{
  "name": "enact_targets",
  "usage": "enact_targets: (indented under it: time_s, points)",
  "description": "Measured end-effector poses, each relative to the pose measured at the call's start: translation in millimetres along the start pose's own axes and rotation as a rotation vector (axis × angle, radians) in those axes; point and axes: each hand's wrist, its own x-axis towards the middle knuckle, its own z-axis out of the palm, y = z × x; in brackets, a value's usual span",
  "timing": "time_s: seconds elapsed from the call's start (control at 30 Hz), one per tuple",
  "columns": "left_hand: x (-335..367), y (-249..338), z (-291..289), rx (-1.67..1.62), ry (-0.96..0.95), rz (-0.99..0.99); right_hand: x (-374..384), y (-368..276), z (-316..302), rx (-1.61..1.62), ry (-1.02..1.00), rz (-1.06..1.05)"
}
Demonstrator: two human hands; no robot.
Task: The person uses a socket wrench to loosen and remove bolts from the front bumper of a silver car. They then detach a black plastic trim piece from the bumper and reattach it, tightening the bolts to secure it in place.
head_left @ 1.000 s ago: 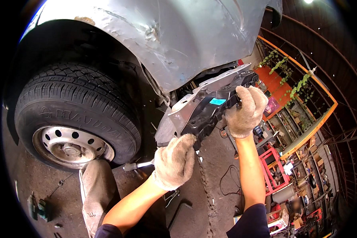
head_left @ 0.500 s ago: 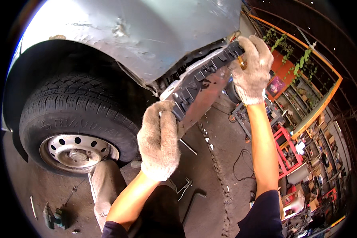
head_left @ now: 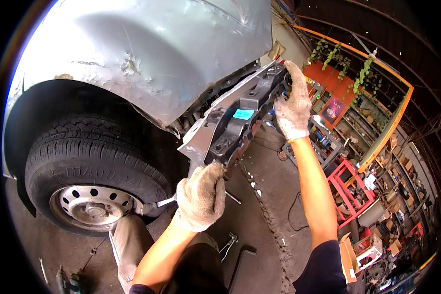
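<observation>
Both my hands, in pale knitted work gloves, hold a long black plastic bracket (head_left: 225,136) with a silver-grey strip along its far side. A small blue sticker (head_left: 243,114) shows on its face. My left hand (head_left: 201,198) is closed round the near lower end. At the far upper end, my right hand (head_left: 295,105) grips the edge, partly hiding its fingers' contact. The piece slants beside the front edge of a dented silver fender (head_left: 166,63). I cannot tell whether it touches the car body.
The car's tire (head_left: 41,161) stands at left, close to my knee (head_left: 132,245). Hand tools lie on the floor, including a ratchet-like tool (head_left: 229,245) and a bent bar (head_left: 239,259). A red metal frame (head_left: 350,191) and cluttered shelves (head_left: 402,196) stand at right.
The bracket has turned so its stickered face shows, and it has shifted left. My right hand moved left and down with it; my left hand dropped lower. The view also shifted slightly.
</observation>
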Motion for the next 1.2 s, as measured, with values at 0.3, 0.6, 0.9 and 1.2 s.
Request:
enact_targets:
  time_s: [0.3, 0.6, 0.9, 1.2]
  points:
    - [-6, -6, 1, -0.054, -0.015, -0.082, 0, 1, 8, 0.029, 0.049, 0.0]
    - [-6, 8, 1, -0.327, 0.171, -0.491, 9, -8, 7, -0.001, 0.071, -0.057]
    - [33, 17, -37, -0.621, 0.263, -0.917, 32, -22, 12, 0.036, 0.1, -0.022]
    - [46, 4, -54, -0.813, 0.341, -1.071, 45, -30, 17, 0.029, 0.039, 0.071]
